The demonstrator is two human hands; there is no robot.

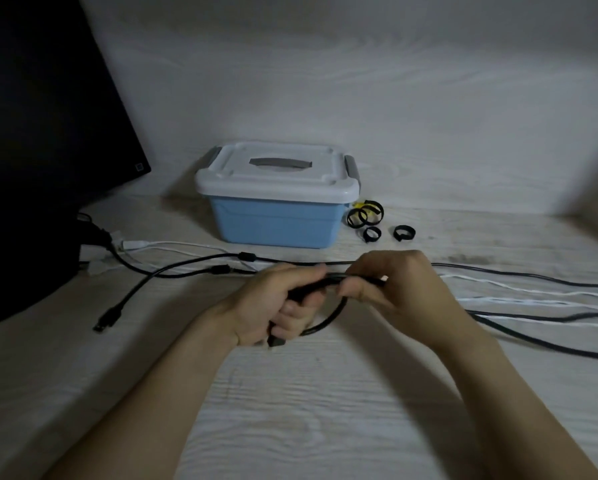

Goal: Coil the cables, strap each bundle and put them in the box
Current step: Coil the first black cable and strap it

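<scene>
On the pale wood tabletop [308,403], a dark monitor [41,116] stands far left. My left hand [273,306] grips the first loop of the black cable [328,318]. My right hand [394,282] pinches that cable beside it. The loose length runs off right, nearer my right hand. Behind sits the shut blue box [276,220], with straps [365,216].

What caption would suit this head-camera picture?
Both hands, left and right, coil a black cable before a closed blue box.
</scene>
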